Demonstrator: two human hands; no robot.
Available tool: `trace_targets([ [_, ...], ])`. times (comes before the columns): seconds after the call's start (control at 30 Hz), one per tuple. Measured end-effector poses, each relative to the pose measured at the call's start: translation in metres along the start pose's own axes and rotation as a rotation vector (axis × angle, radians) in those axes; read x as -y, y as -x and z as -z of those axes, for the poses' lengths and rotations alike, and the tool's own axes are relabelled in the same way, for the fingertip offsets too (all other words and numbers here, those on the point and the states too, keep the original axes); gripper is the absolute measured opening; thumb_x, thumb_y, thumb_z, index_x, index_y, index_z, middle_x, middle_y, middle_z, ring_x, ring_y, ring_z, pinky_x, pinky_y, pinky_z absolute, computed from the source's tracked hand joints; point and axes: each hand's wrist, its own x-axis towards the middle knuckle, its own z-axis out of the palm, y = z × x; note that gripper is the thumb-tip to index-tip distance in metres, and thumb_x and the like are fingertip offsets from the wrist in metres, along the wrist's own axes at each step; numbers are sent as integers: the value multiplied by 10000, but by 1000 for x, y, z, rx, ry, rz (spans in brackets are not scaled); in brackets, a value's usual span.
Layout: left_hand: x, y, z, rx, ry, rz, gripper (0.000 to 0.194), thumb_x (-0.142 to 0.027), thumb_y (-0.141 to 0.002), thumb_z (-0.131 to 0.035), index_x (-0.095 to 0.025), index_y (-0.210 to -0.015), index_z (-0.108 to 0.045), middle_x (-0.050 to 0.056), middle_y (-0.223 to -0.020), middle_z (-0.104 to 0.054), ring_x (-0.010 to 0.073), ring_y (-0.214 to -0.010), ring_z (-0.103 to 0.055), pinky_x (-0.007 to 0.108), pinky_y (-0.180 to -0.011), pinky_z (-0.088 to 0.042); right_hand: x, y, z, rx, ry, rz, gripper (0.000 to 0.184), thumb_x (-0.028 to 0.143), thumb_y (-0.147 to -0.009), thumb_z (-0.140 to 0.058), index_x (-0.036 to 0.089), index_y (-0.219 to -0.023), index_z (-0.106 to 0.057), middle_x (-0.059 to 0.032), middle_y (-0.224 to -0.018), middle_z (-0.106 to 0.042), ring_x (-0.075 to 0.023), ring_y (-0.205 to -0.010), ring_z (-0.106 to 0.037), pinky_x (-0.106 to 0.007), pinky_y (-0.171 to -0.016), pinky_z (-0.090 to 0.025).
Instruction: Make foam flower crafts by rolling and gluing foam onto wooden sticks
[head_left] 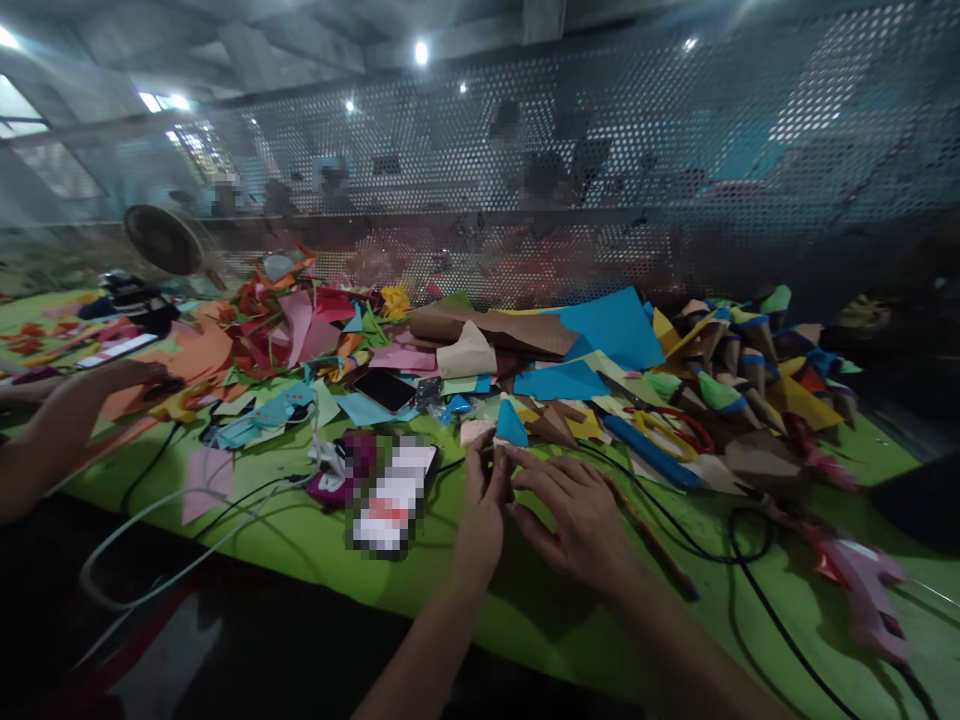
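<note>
A small folded piece of blue paper (512,424) with a pale edge rises to a point above my fingertips. My left hand (486,490) is closed in a pinch at its lower end. The fingers of my right hand (568,505) reach across to the same spot, bent and partly spread, with the fingertips touching the lower edge of the paper. A small pale pink piece (475,431) lies just behind my left fingers. To the left of my hands is a lit phone (397,495). A thin brown stick (656,540) lies beside my right hand.
A pink glue gun (862,590) with a black cable lies at right. Yellow-handled scissors (660,436) and a blue tube (651,452) are nearby. Paper cones (739,360) pile at back right, coloured scraps (300,330) at back left. Another person's hand (131,378) works at left.
</note>
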Motion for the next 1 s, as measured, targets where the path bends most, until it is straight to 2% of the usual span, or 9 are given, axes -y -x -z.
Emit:
trace_targets([
  [0.17, 1, 0, 1, 21, -51, -42, 511, -459, -889, -648, -300, -1353, -504, 55, -1480, -496, 253, -1368, -463, 339, -1133, -340, 0, 0, -1, -37, 32, 6, 88, 274, -945, -568, 229, -1017, -590, -72, -1345, -661, -249, -978, -646, -400, -810, -445],
  [0.33, 5, -2, 2, 25, -128, -90, 489, -482, -894, -623, -267, -1314, -494, 80, -1426, -535, 261, -1355, -480, 384, -1135, -356, 0, 0, -1, -60, 54, 24, 61, 262, -948, -568, 219, -985, -592, -75, -1321, -678, -238, -961, -648, -375, -810, -434],
  [0.43, 6, -1, 1, 31, -61, -84, 459, -442, -885, -641, -261, -1284, -506, 84, -1403, -555, 263, -1344, -495, 382, -1128, -372, -2, 0, -2, -76, 95, 45, 79, 271, -963, -549, 220, -1007, -591, -76, -1274, -704, -240, -948, -652, -369, -796, -425],
  [0.63, 6, 1, 0, 35, 10, -77, 447, -447, -893, -623, -254, -1282, -515, 69, -1345, -594, 239, -1292, -537, 338, -1086, -409, -4, 0, -5, -100, 199, 109, 247, 264, -988, -507, 191, -1218, -560, -79, -1220, -729, -238, -919, -653, -367, -804, -425],
  [0.87, 0, 5, 0, 40, 60, -14, 403, -409, -920, -599, -242, -1279, -522, 66, -1313, -621, 228, -1272, -555, 324, -1069, -418, -5, 1, -7, -112, 268, 129, 295, 265, -989, -507, 159, -1262, -549, -85, -1133, -754, -234, -875, -648, -352, -776, -440],
  [1.0, 2, 6, 1, 54, 73, -27, 410, -354, -915, -605, -242, -1295, -495, 77, -1368, -583, 223, -1325, -510, 342, -1119, -380, -7, 2, -8, -154, 230, 158, 248, 241, -974, -532, 159, -1204, -578, -93, -1069, -761, -239, -877, -646, -342, -763, -454],
])
